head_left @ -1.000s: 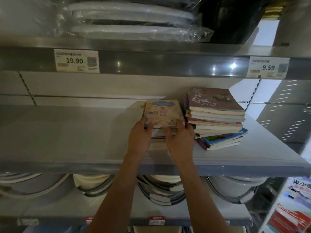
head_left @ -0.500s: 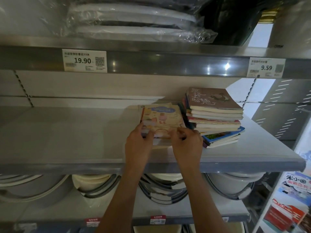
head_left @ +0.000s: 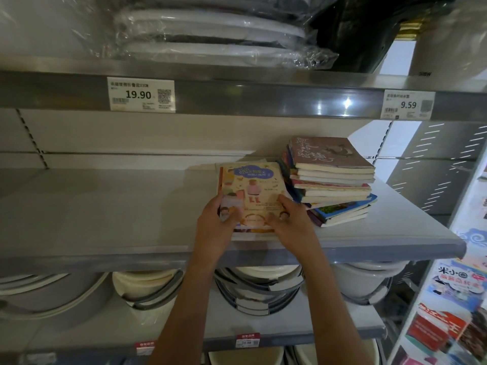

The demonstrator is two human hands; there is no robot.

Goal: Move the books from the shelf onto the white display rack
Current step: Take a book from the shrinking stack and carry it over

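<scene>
The left hand [head_left: 214, 227] and the right hand [head_left: 292, 226] both grip one picture book [head_left: 251, 192] by its near corners, thumbs on the cover. Just right of the grip stands a stack of books [head_left: 332, 180] on the grey shelf [head_left: 105, 212].

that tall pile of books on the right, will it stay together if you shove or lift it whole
Probably not. The stack of books is staggered, with lower books jutting out at angles, so a push would likely slide layers apart. The covers look thin and soft, so they may flex. It looks heavy to lift whole; both hands underneath seems safer.
</scene>
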